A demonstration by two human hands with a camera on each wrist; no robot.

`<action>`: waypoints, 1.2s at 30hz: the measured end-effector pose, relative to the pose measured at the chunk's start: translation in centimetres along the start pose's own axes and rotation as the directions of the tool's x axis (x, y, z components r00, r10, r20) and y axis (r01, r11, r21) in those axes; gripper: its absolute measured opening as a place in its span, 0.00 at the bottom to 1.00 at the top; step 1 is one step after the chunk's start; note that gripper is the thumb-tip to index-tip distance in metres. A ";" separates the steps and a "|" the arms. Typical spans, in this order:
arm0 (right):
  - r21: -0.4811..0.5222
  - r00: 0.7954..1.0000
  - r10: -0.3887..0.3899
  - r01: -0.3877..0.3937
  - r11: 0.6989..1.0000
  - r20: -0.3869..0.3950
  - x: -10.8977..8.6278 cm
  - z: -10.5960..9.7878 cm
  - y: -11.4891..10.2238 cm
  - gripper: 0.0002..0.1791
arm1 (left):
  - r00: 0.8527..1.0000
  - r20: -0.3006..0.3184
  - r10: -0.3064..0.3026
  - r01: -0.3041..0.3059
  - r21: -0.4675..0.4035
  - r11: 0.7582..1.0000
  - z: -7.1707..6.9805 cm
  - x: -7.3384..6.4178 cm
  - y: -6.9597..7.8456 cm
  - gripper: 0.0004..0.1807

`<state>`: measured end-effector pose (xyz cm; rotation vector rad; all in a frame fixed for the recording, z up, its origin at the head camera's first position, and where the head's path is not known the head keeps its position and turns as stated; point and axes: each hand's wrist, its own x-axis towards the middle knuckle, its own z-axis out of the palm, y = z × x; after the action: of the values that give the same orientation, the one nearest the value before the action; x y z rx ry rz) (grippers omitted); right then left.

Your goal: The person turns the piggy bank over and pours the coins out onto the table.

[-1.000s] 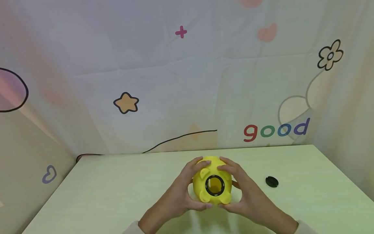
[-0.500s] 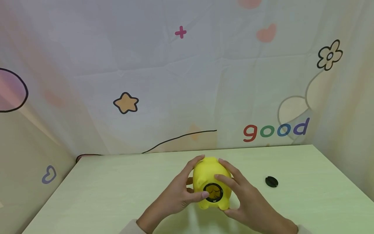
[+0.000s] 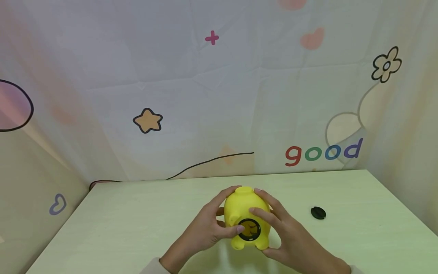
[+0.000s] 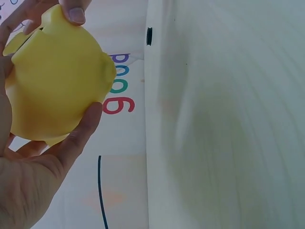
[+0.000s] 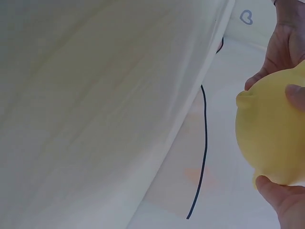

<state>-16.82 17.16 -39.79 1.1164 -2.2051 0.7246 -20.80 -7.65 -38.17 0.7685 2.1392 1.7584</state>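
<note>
A yellow piggy bank [image 3: 244, 203] is held up above the table between both hands. Its round belly hole, edged by a black ring [image 3: 249, 239], faces the person, and brownish shapes show within. Gripping the left side is the left hand [image 3: 207, 224], its thumb at the ring. On the other side the right hand [image 3: 285, 226] holds it, one finger above the hole and the thumb under a foot. A slot [image 4: 29, 41] shows in the bank's top in the left wrist view. An oval black stopper [image 3: 318, 212] lies on the table to the right.
The pale table [image 3: 137, 220] reaches back to a hanging cloth [image 3: 171, 95] printed with a star, a flower and coloured letters. More cloth hangs at both sides.
The piggy bank has tilted so that its hole sits lower, and brownish shapes have appeared inside. The left thumb has moved up from beneath to the ring. The stopper has stayed put.
</note>
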 end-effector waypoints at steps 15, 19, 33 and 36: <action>0.299 0.947 0.284 -0.316 0.900 0.148 0.5 -0.9 0.1 0.55 | 0.985 -0.041 0.169 -0.158 0.197 0.968 0.2 0.0 -0.8 0.48; 0.360 0.919 0.353 -0.395 0.845 0.177 1.1 -1.0 0.4 0.52 | 0.979 -0.031 0.200 -0.187 0.240 0.952 0.3 -0.1 -0.9 0.50; 0.588 0.826 0.390 -0.564 0.579 0.408 1.7 -1.5 0.7 0.56 | 0.945 -0.016 0.326 -0.306 0.305 0.902 0.4 -0.4 -0.9 0.55; 0.615 0.826 0.375 -0.563 0.552 0.420 1.8 -1.6 0.8 0.55 | 0.943 -0.011 0.332 -0.312 0.314 0.897 0.5 -0.4 -0.8 0.54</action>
<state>-18.00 17.75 -37.61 0.9456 -2.5280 1.9378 -20.42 -7.55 -39.13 1.2251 2.4852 1.6259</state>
